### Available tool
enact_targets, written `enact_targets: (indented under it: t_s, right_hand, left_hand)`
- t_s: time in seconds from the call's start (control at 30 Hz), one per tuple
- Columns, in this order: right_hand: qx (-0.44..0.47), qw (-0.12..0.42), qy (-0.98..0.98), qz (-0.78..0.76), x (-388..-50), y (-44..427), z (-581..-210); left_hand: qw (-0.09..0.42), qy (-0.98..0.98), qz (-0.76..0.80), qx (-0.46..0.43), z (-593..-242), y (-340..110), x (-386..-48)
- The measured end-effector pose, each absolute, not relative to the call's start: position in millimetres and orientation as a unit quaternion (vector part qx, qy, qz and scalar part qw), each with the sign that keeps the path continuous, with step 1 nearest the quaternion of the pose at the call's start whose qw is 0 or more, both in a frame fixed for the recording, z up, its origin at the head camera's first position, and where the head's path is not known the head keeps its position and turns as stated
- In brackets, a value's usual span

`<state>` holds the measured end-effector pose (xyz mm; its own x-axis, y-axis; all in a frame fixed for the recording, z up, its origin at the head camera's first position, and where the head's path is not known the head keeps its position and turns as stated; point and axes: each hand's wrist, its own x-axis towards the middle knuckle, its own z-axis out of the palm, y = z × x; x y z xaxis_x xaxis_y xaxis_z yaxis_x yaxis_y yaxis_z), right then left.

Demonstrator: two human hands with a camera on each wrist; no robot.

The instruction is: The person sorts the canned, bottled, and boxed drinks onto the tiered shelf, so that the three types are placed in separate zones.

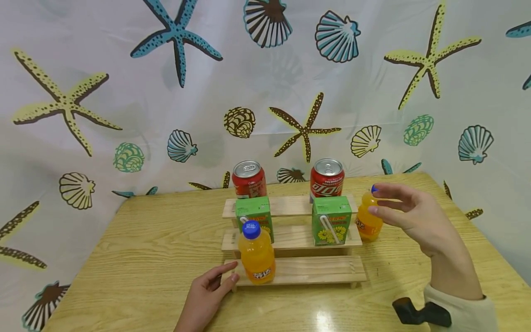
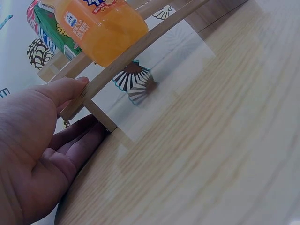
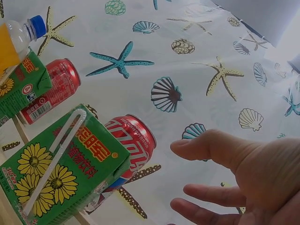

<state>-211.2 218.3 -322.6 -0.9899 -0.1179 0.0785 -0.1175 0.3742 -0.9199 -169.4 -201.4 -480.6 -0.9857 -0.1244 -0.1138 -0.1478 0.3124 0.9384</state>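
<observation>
My left hand holds the left end of the wooden stepped rack. In the left wrist view its thumb lies against the plank's end, with the other fingers beside the leg. An orange drink bottle with a blue cap stands on the lowest step, just right of that hand. My right hand is raised at the right, thumb and fingers spread apart, nothing between them. Another orange drink bottle stands on the table beside the rack's right end; the right fingertips overlap its cap in the head view.
Green juice boxes with straws stand left and right on the middle step. Red cola cans stand behind them on the top step. The wooden table meets a curtain printed with shells and starfish.
</observation>
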Motion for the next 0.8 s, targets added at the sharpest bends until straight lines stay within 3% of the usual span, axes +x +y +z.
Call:
enact_targets:
  t_s: [0.8]
  right_hand:
    - [-0.019,0.005,0.824,-0.566,-221.8,228.0,-331.0]
  left_hand:
    - [0.009,0.816,0.572,-0.087,-480.5,-201.3,-170.0]
